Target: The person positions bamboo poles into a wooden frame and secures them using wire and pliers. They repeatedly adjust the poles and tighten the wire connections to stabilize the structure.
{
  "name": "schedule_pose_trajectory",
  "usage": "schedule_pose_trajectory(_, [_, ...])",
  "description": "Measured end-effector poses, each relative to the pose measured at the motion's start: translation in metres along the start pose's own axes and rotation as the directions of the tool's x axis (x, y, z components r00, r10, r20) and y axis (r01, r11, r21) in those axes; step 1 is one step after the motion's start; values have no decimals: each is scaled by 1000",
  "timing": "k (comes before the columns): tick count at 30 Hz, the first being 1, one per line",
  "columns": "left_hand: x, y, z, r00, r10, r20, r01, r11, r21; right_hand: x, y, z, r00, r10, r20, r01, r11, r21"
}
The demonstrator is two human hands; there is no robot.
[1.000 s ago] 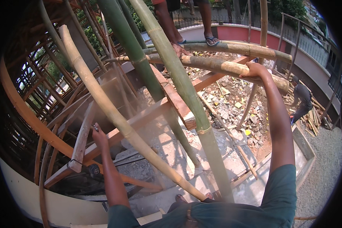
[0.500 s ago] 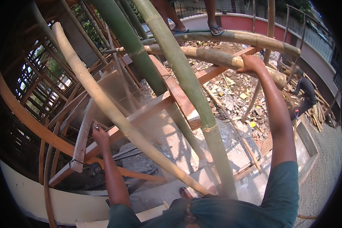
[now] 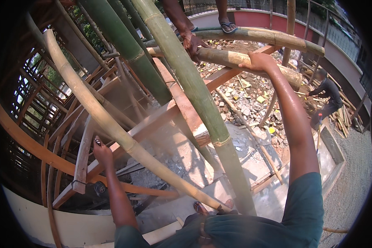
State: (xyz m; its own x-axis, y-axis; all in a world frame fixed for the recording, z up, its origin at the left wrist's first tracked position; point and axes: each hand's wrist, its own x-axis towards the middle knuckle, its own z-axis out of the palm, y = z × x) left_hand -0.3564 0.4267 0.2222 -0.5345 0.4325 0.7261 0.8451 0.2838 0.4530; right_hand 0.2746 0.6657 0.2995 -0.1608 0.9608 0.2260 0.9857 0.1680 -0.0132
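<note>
My right hand [image 3: 260,63] is wrapped over a thick tan bamboo pole [image 3: 223,57], close to its cut right end. The pole lies across a reddish wooden beam [image 3: 223,77]. Farther left on the same pole rests the hand [image 3: 194,46] of another person, who stands above in flip-flops. On the left, my left hand [image 3: 102,153] is closed beside a wooden board [image 3: 85,151]. Something small and dark shows at its fingers, too small to name. Between my arms, a slanting tan bamboo pole [image 3: 130,144] and a thick green bamboo post [image 3: 194,84] cross the view.
The other person's foot [image 3: 228,27] is on an upper bamboo pole [image 3: 273,36]. Broken rubble [image 3: 246,105] covers the ground below. At the right a person [image 3: 327,93] bends near stacked sticks [image 3: 342,118]. More green bamboo [image 3: 126,47] and timber framing fill the left.
The other person has bent down and put a hand on the bamboo pole under my right hand. That pole's cut end has shifted slightly leftward in view. My hands keep their holds.
</note>
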Motion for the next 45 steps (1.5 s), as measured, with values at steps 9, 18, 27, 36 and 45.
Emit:
schedule_pose_trajectory(9, [-1, 5, 0, 1000, -18, 25, 18, 1000, -1, 0, 21, -26, 999, -29, -38, 24, 993, -112])
schedule_pose_trajectory(18, [-2, 1, 3, 999, -38, 19, 38, 999, -13, -45, 52, -60, 813, 124, -568, 331, 705, 628])
schedule_pose_trajectory(27, [0, -9, 5, 986, -132, 103, 125, 990, 69, -274, -9, 102, 878, 430, -210, 51, 353, 934])
schedule_pose_trajectory(36, [1, -1, -2, 985, -114, 130, 111, 993, 28, -377, -89, 177, 935, 349, 64, -187, 331, 925])
schedule_pose_trajectory(45, [-4, 10, -1, 970, -140, 198, 134, 990, 46, -390, -141, 142, 920, 325, -218, 11, 534, 845])
